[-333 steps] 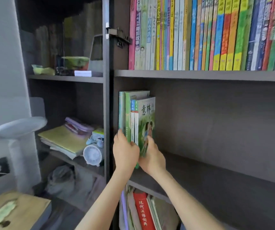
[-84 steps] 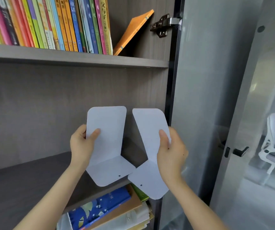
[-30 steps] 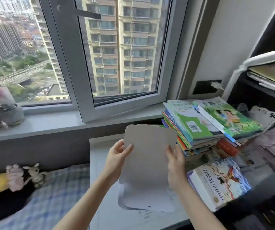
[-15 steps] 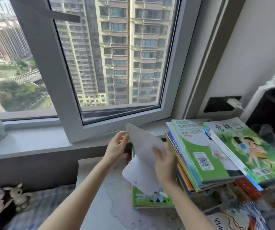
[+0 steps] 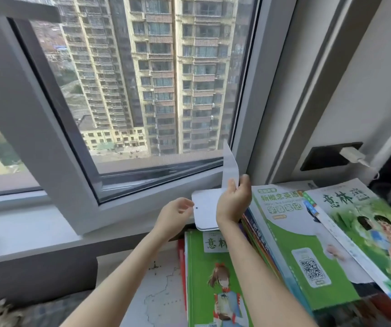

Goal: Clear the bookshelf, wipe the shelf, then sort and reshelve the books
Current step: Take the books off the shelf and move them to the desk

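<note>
Head view: I had the right grip [image 5: 233, 201] curled round the white bookend [image 5: 205, 214] at its bend. The upright plate stood up and the base lay over the far end of the green book [image 5: 213, 279] on the counter [image 5: 159, 293]. Left grip [image 5: 175, 214] loose-fingered, fingertips touching the base's left edge. Book stack [image 5: 296, 244] just right.
</note>
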### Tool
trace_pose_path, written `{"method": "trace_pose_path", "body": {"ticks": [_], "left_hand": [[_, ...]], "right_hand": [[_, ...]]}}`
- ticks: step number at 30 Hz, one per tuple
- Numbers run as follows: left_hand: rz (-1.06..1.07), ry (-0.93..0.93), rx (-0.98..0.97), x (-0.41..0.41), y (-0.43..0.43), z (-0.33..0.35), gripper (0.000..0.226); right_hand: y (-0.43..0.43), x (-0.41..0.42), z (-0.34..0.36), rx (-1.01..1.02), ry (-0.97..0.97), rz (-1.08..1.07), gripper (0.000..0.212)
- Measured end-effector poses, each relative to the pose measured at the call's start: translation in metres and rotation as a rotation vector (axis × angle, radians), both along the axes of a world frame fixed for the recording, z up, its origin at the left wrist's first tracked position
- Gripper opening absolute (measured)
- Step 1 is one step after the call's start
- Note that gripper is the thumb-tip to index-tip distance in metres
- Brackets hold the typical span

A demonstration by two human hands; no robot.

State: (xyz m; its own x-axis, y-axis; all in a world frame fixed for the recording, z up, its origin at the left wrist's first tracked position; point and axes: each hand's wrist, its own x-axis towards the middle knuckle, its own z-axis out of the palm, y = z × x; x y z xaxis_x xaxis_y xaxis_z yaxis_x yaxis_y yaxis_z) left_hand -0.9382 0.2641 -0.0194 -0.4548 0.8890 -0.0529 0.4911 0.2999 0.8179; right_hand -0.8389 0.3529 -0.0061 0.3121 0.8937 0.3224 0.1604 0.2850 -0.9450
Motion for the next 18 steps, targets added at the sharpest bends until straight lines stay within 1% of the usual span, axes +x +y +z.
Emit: {"method": "trace_pose_path", "body": {"ticks": [2, 4, 9, 10, 14, 17, 18], "left_hand": [[-0.063, 0.024, -0.052, -0.002, 0.012, -0.012, 0.020], [-0.110, 0.042, -0.102, -0.003, 0.021, -0.023, 0.020], [-0.166, 0.061, -0.161, -0.008, 0.037, -0.045, 0.022], [-0.169, 0.058, -0.166, -0.009, 0.040, -0.049, 0.022], [-0.121, 0.049, -0.146, -0.011, 0.047, -0.064, 0.018], [-0.084, 0.037, -0.109, -0.013, 0.047, -0.067, 0.016], [-0.081, 0.035, -0.102, -0.013, 0.046, -0.067, 0.017]], "right_hand": [[0.010, -0.007, -0.011, 0.001, -0.049, -0.020, 0.029], [0.016, -0.012, -0.019, -0.016, -0.058, -0.068, 0.027], [0.028, -0.029, -0.032, 0.013, -0.097, -0.140, 0.025], [0.031, -0.033, -0.034, 0.002, -0.089, -0.144, 0.023], [0.035, -0.046, -0.039, -0.063, 0.059, -0.178, 0.010], [0.028, -0.046, -0.034, -0.112, 0.107, -0.089, 0.005], [0.026, -0.043, -0.032, -0.146, 0.096, -0.062, 0.009]]}}
